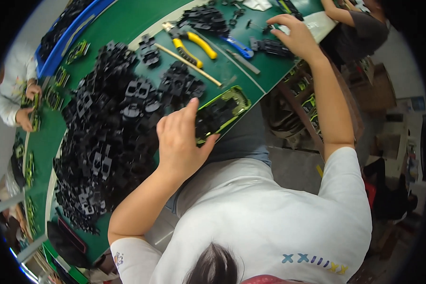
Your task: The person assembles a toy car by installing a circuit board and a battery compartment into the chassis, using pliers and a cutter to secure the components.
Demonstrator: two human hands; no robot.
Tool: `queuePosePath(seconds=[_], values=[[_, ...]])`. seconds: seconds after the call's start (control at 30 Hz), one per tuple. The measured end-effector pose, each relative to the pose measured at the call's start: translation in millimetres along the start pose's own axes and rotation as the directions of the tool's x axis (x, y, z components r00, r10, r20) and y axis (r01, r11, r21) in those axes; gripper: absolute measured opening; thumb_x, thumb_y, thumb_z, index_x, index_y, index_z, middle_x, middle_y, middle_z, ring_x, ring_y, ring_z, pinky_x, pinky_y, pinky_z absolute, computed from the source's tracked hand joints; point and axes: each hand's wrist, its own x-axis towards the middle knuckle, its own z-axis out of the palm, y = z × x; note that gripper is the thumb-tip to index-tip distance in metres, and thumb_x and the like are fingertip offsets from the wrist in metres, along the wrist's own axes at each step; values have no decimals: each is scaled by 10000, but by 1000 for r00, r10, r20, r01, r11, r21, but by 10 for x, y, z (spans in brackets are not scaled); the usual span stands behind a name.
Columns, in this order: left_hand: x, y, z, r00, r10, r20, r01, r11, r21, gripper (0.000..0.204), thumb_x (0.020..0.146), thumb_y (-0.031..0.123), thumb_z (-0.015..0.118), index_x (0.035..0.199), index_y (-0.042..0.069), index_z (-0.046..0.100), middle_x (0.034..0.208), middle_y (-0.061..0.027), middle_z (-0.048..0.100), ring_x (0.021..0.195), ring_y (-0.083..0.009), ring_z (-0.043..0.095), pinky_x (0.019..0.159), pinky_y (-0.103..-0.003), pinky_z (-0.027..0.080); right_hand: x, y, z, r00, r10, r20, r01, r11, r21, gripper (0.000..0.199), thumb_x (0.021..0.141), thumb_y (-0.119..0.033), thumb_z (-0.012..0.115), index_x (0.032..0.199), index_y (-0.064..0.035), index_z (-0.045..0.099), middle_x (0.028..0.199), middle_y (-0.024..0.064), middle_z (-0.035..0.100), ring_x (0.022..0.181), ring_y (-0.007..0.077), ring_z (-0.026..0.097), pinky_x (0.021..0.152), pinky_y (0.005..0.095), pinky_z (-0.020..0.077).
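We are examining a green workbench (128, 21) strewn with moulded parts. The left hand (180, 142) is resting on a black-and-green housing (221, 113) lying at the near edge of the bench, thumb against its near end and forefinger stretching over the top; the hand is touching rather than clasping it, fingers loosely spread. The right hand (296, 35) is reaching far across the bench, fingertips curling down onto a small black part (272, 46); we cannot tell whether it is pinching it or merely touching.

We are judging the housing to be a light, stiff plastic shell, smooth and somewhat slippery, its thin green rim being the likeliest place to crack. The long side walls, about mid-length, are offering the soundest hold. Its long axis is running diagonally, from near the left hand up and away to the right, the rounded end pointing toward the bench's far right.

A large heap of black parts (104, 137) is lying to the left; yellow-handled pliers (191, 45), a wooden stick (189, 65) and a blue-handled tool (236, 46) are lying beyond. Another person's hands (26, 104) are working at far left.
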Motion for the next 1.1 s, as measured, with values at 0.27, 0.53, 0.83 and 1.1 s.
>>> queuePosePath(seconds=[0.27,0.53,0.83,1.1], values=[[-62,90,2,999,38,-25,-39,999,-18,935,614,113,887,1419,3,425,1082,-109,639,930,-278,615,865,-406,449,-80,-912,-33,985,-167,28,159,969,187,199,895,-124,700,1064,-20,693,1126,103,691,1057,257,658,931,336,501],[-175,333,-70,991,117,-60,-130,947,-293,877,532,72,897,1300,9,480,1121,-170,648,946,-331,638,851,-468,461,-261,-577,-97,987,27,-156,10,974,227,218,900,-120,721,1092,-17,712,1102,73,713,1002,160,668,897,284,505],[-36,70,-78,990,-26,-135,-8,969,-246,740,575,97,898,1214,25,534,1097,-140,640,942,-326,612,870,-421,450,-658,4,-208,911,367,-187,-329,921,207,219,933,-94,687,1144,-37,707,1044,44,704,893,105,652,781,238,510],[12,-56,37,987,-32,-158,17,995,-96,766,632,138,906,1266,-7,501,1065,-129,648,916,-309,627,845,-404,472,-322,256,-62,1000,31,-2,-31,999,-22,258,889,-112,690,1145,-80,677,1148,91,677,1067,277,656,951,349,503]])
